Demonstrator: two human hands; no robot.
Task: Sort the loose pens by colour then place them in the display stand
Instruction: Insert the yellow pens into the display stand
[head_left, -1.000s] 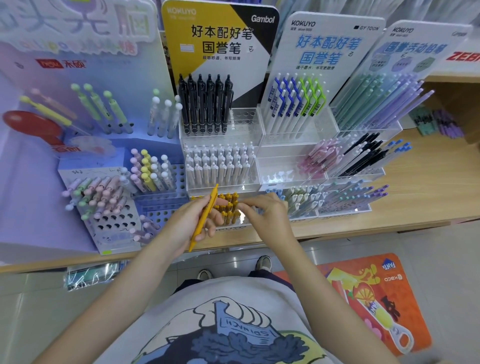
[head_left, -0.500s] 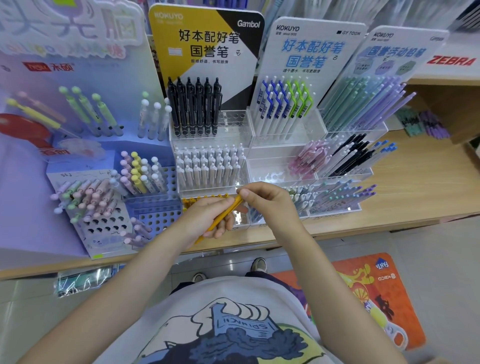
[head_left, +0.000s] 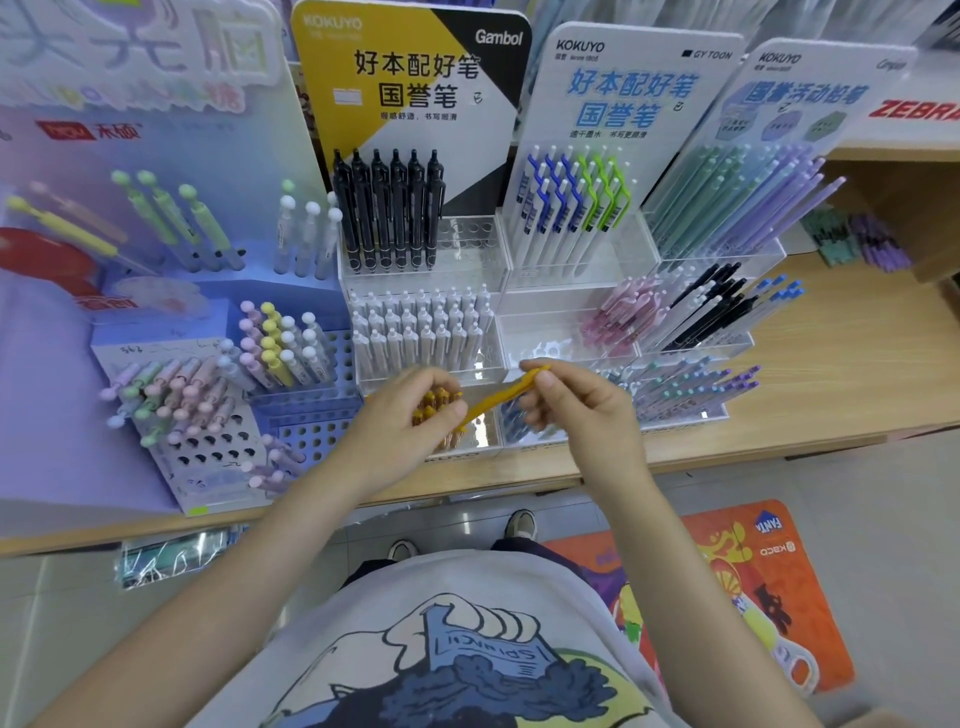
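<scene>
A yellow pen (head_left: 498, 397) lies slanted between my two hands, just above the front row of the clear display stand (head_left: 485, 441). My right hand (head_left: 582, 415) pinches its upper end between thumb and forefinger. My left hand (head_left: 400, 421) has its fingers curled at the pen's lower end, over several yellow pens (head_left: 434, 402) that stand in the front row. Part of that row is hidden by my left hand. White pens (head_left: 421, 335) fill the tier behind, and black pens (head_left: 389, 213) fill the top tier.
A lilac stand (head_left: 208, 447) with pastel pens is on the left. Blue, green, pink and purple pens (head_left: 691, 306) fill the clear stands on the right. All rest on a wooden shelf (head_left: 857, 364). An orange mat (head_left: 753, 582) lies on the floor.
The yellow pen was upright in my left hand. My right hand has taken its top end and swung it over to the right, above the front row.
</scene>
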